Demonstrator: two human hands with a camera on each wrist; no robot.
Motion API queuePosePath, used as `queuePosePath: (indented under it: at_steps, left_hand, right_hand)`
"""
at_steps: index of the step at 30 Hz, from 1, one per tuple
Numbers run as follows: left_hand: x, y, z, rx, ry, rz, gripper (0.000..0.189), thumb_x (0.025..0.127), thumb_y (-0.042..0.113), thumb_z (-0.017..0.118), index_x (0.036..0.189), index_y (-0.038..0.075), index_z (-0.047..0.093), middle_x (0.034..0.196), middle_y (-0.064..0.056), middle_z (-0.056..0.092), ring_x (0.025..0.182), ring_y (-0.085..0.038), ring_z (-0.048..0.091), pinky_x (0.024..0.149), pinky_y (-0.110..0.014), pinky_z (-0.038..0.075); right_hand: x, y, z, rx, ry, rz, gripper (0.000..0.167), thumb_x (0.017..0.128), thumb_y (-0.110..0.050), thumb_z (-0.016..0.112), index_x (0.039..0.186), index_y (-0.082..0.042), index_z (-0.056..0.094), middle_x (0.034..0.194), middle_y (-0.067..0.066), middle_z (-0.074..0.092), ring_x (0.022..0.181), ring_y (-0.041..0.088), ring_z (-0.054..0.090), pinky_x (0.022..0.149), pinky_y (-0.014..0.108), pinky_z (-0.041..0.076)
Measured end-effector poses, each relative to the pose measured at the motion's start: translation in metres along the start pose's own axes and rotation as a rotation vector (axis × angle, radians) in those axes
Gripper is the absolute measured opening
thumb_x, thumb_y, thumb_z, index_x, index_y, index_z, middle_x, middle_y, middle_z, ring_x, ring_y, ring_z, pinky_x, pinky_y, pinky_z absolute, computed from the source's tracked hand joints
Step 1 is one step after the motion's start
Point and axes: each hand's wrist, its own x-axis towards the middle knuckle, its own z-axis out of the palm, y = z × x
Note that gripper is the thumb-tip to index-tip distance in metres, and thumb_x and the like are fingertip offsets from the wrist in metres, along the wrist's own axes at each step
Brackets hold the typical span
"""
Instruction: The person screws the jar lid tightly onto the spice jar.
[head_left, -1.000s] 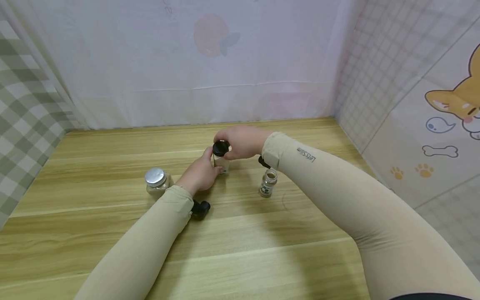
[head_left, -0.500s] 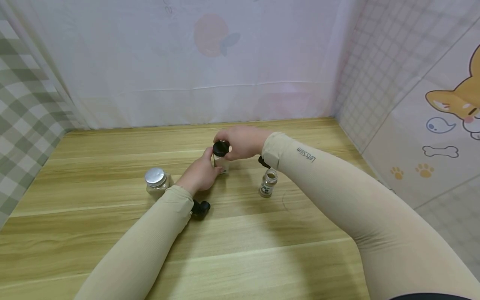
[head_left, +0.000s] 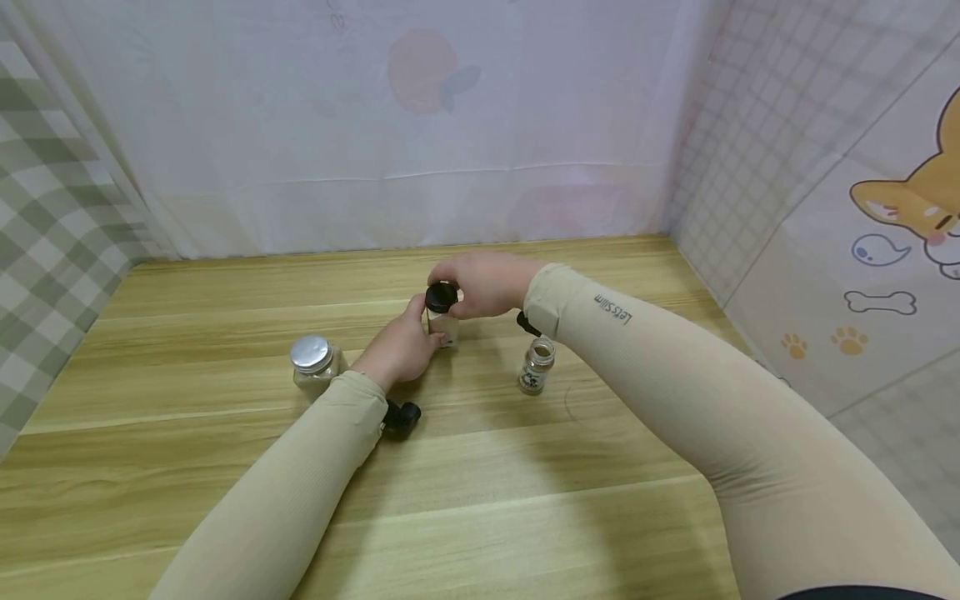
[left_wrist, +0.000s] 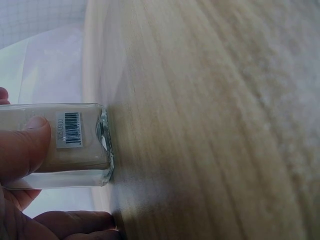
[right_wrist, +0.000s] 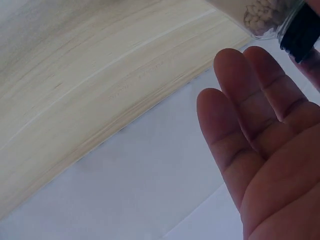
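Our left hand (head_left: 397,346) grips the square glass jar (left_wrist: 82,156); our right hand (head_left: 491,285) pinches its black cap (head_left: 441,297). We should brace the jar upright, twisting level.

left arm (head_left: 270,492): stretched forward | left hand (head_left: 401,346): gripping | right arm (head_left: 675,400): bent, angled inward | right hand (head_left: 491,285): pinching, three fingers (right_wrist: 235,75) extended

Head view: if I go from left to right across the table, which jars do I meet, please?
Silver-lidded jar → black-capped jar, held by the left hand and the right hand → small open jar with a label.
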Motion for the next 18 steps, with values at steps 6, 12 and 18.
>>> queuePosePath:
  at_steps: [6, 12, 18]
  left_hand:
    - [-0.0002, -0.0001, 0.0001, -0.002, -0.004, -0.003, 0.077, 0.11, 0.039, 0.054, 0.169, 0.021, 0.008, 0.152, -0.021, 0.058, 0.134, -0.039, 0.06, 0.102, -0.052, 0.048]
    - [-0.0005, -0.0004, 0.0001, -0.005, -0.001, -0.002, 0.076, 0.111, 0.039, 0.054, 0.168, 0.02, 0.009, 0.152, -0.022, 0.057, 0.136, -0.04, 0.059, 0.104, -0.053, 0.048]
    - [-0.0006, -0.0006, 0.0, 0.006, 0.009, 0.006, 0.076, 0.11, 0.039, 0.055, 0.168, 0.02, 0.01, 0.15, -0.022, 0.059, 0.135, -0.04, 0.059, 0.106, -0.054, 0.048]
  right_hand:
    - [0.0011, -0.0013, 0.0001, 0.009, -0.004, 0.029, 0.033, 0.098, -0.031, 0.074, 0.122, -0.01, 0.066, 0.113, 0.004, 0.071, 0.102, 0.021, 0.066, 0.097, 0.039, 0.053]
    - [0.001, -0.0004, -0.001, -0.014, -0.002, -0.001, 0.042, 0.098, -0.025, 0.073, 0.137, -0.011, 0.063, 0.126, 0.006, 0.071, 0.114, 0.023, 0.067, 0.105, 0.04, 0.051]
    - [0.0024, -0.0013, -0.0011, -0.004, 0.002, 0.02, 0.03, 0.099, -0.029, 0.074, 0.121, -0.011, 0.067, 0.112, 0.003, 0.071, 0.101, 0.021, 0.065, 0.096, 0.038, 0.052]
